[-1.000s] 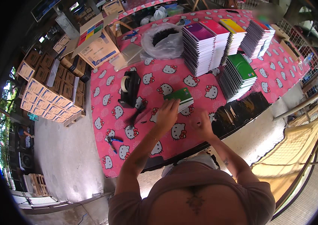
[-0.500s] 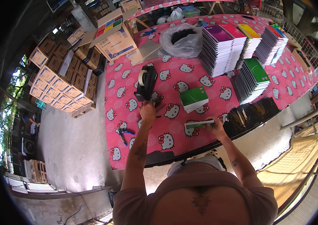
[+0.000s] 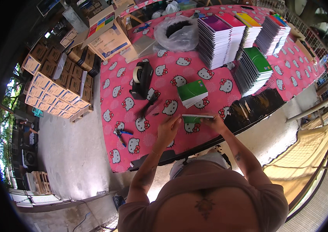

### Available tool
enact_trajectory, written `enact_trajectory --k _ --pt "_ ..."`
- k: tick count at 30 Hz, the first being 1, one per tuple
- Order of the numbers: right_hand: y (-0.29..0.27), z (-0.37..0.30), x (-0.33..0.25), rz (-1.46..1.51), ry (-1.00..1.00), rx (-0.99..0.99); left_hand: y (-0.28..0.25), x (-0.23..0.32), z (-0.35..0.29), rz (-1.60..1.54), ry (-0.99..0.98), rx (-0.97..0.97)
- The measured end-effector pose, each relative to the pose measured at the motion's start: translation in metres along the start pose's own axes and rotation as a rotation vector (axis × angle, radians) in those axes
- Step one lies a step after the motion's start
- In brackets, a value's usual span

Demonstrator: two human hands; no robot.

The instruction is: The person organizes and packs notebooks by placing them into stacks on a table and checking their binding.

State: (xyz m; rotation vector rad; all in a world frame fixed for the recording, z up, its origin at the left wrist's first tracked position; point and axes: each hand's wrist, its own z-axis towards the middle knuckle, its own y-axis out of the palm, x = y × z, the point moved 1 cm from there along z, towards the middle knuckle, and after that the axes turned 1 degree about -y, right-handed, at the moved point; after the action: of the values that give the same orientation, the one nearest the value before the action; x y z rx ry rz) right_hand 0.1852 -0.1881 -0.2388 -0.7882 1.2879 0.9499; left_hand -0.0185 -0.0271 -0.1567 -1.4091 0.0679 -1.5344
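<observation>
Green covers the notebook (image 3: 192, 119) that the right hand (image 3: 216, 124) pinches by its right end, on the person's side of the low stack of green notebooks (image 3: 192, 92). Nearer the person than that stack, the left hand (image 3: 167, 131) curls; its grip I cannot tell. Black strands (image 3: 147, 108) lie left of the stack.

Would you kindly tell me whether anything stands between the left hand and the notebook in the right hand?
Nothing visible does: the left hand is right by the left end of the notebook, and the right hand holds the other end. The green stack lies beyond them.
</observation>
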Motion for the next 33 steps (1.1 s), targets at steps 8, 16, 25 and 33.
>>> enact_trajectory --k 8,16,25,33 --pt "0.003 -0.001 -0.007 0.042 0.006 0.016 0.011 -0.008 0.008 -0.027 0.076 0.094" --pt "0.000 -0.004 -0.022 0.096 0.043 -0.014 0.002 -0.006 0.035 0.007 0.170 -0.199" --pt "0.009 -0.010 -0.074 -0.087 0.069 0.121 -0.018 0.052 0.058 0.452 0.298 -0.172" --pt "0.022 -0.013 -0.117 -0.072 0.000 0.189 -0.003 0.059 0.036 0.533 0.282 -0.063"
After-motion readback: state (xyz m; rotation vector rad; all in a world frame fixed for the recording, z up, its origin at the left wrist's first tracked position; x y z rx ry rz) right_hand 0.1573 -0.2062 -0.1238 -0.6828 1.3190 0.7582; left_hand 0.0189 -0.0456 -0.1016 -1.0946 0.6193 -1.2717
